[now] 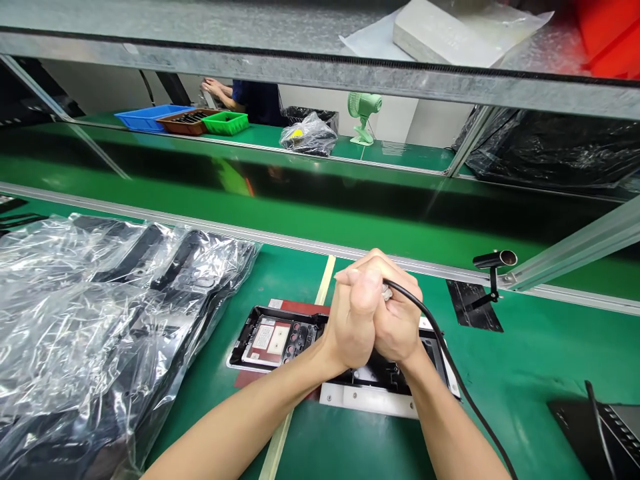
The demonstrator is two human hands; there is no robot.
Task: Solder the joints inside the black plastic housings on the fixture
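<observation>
My left hand (353, 317) and my right hand (400, 317) are clasped together, both closed around a corded tool whose body their fingers hide. A small metal fitting (387, 291) shows at the top between them, and a black cord (440, 340) runs from it down past my right forearm. Directly below the hands lies a long black plastic housing (245, 337), partly covered by them. It sits on a fixture with a pale metal plate (367, 401) along its near side. Whether the tool's lower end touches the housing is hidden.
Plastic-wrapped black parts (125, 320) cover the bench's left side. A small metal tube on a stand (495, 260) stands at right, with a black slotted object (605, 433) nearer. A metal shelf (300, 67) crosses overhead. Beyond are bins (227, 123), a fan (364, 113) and a co-worker's hands (220, 92).
</observation>
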